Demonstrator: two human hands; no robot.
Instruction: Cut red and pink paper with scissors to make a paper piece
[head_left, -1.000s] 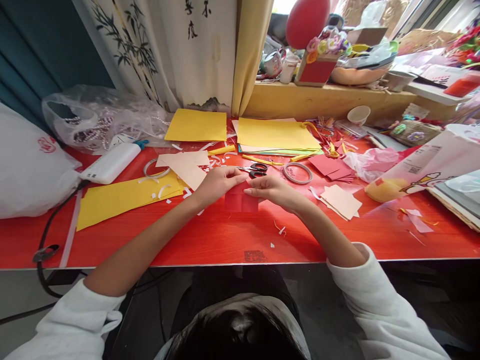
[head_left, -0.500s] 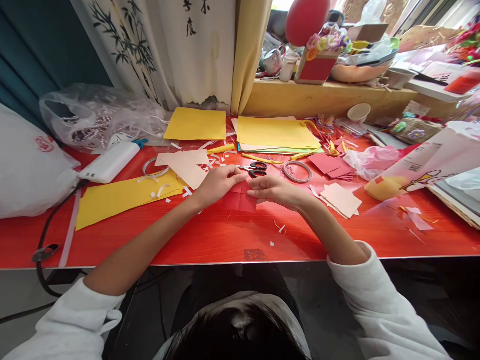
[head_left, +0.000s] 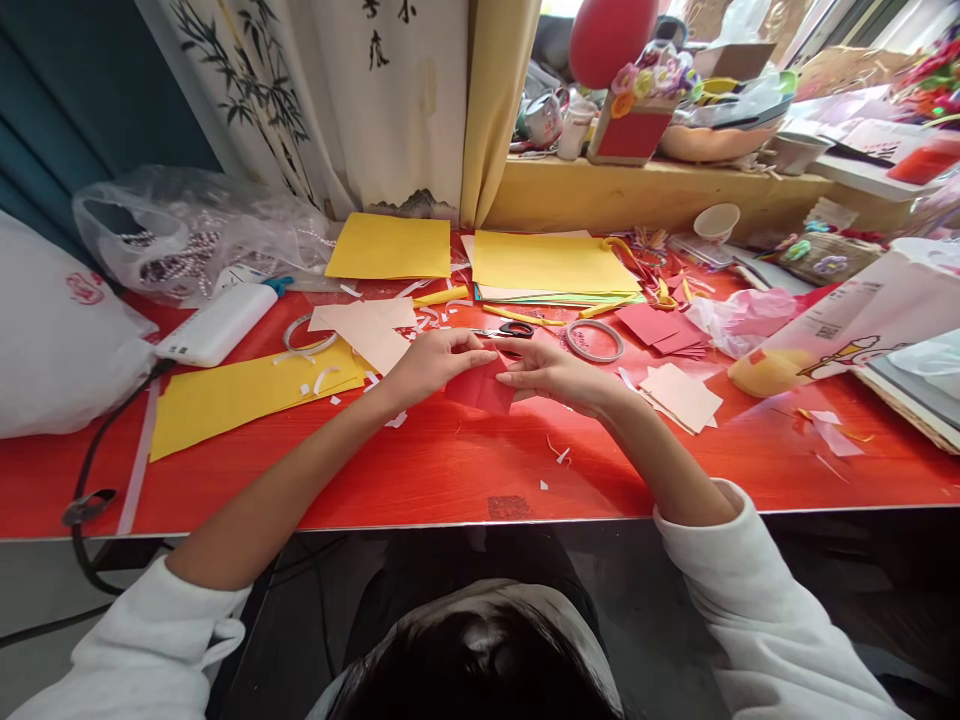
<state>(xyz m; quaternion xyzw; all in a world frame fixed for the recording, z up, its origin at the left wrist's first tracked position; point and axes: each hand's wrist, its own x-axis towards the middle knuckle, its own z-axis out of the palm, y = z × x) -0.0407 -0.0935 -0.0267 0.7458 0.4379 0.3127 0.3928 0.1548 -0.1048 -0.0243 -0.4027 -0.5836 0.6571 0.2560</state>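
Note:
Between my hands, over the middle of the table, is a piece of red paper (head_left: pixel 480 388) with creases in it. My left hand (head_left: pixel 442 365) pinches its upper left edge, thumb and fingers together. On the other side my right hand (head_left: pixel 553 373) grips the right part, its fingers closed on the paper. Just behind the hands lie scissors with black handles (head_left: pixel 516 329), partly hidden by my right hand's fingers. A roll of tape (head_left: pixel 595 341) lies to the right of them. The red paper's far edge is partly covered by my fingers.
Yellow paper (head_left: pixel 247 400) and a pink sheet (head_left: pixel 367 328) lie left, with white scraps. Further back are stacked yellow sheets (head_left: pixel 551 262). Red squares (head_left: pixel 664 328) and pink squares (head_left: pixel 681 395) lie right, near a plastic cup (head_left: pixel 780 350). A white power strip (head_left: pixel 217 325) sits left.
My right hand's fingers have shifted up slightly over the scissors' handles, and the red paper between the hands has tilted. My left hand stays nearly in place.

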